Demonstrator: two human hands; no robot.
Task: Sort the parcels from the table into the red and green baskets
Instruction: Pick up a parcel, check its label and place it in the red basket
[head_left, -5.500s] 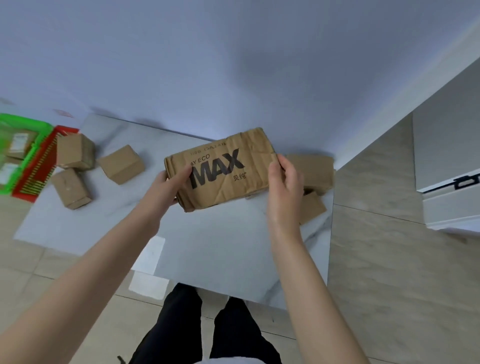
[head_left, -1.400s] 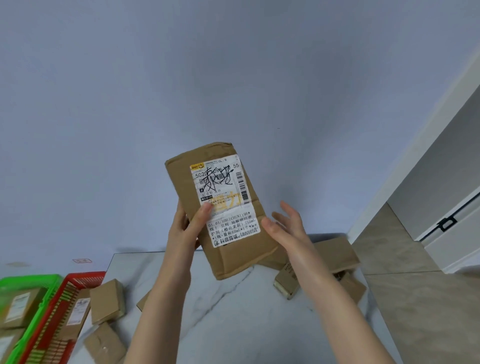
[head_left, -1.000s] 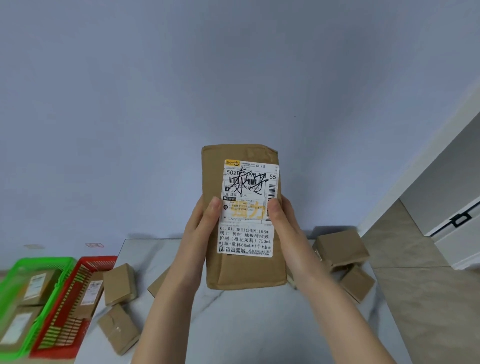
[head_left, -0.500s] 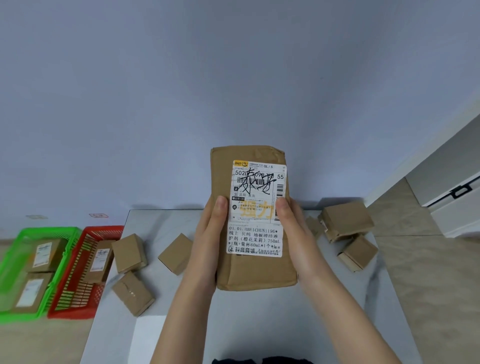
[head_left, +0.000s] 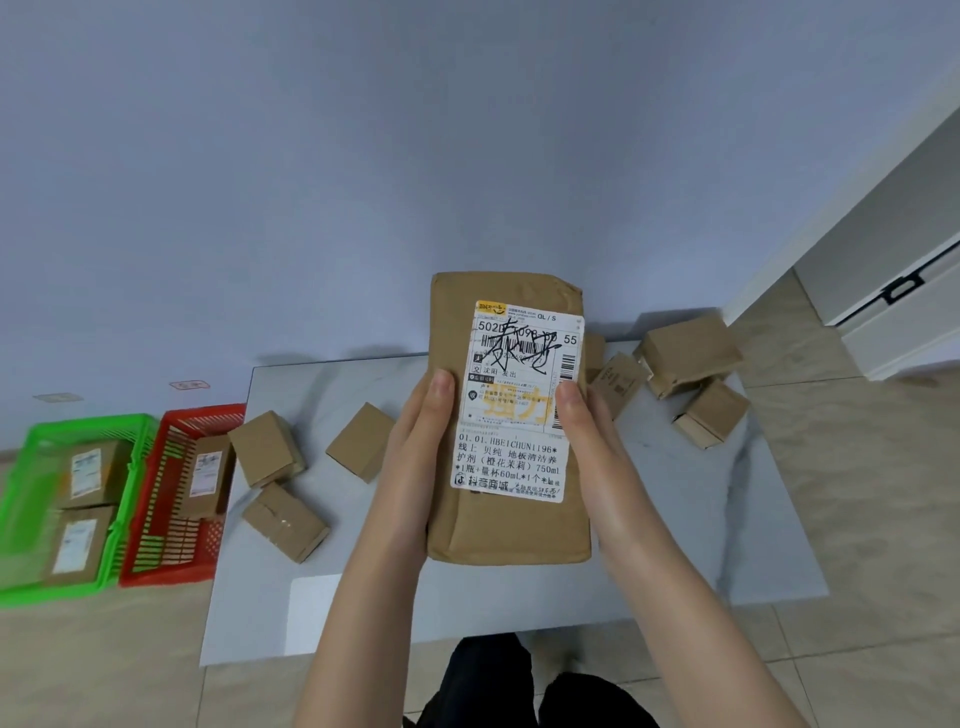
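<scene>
Two hands were seen grasping one tall brown parcel (head_left: 509, 525) from either side, and it was held upright above the marble-patterned table (head_left: 519, 597). The left hand (head_left: 415, 447) was wrapped round the parcel's left edge, with the thumb laid on the front. The right hand (head_left: 587, 441) was wrapped round the right edge, with its thumb pressed on the white shipping label (head_left: 519, 405). The label was turned towards the camera and was marked with a barcode and a black scrawl. Three small parcels (head_left: 266, 454) (head_left: 284, 521) (head_left: 362, 440) were scattered over the left part of the table, two of them near the edge beside the baskets. Three further parcels (head_left: 688, 352) (head_left: 711, 413) (head_left: 621, 382) were bunched at the far right corner, one of them partly hidden behind the held parcel. On the floor, the red basket (head_left: 171, 545) was set just beside the table's left edge, and one labelled box (head_left: 205, 483) was seen inside it. The green basket (head_left: 31, 467) was placed against the red one's outer side, with two labelled packages (head_left: 91, 473) (head_left: 75, 545) lying in it
</scene>
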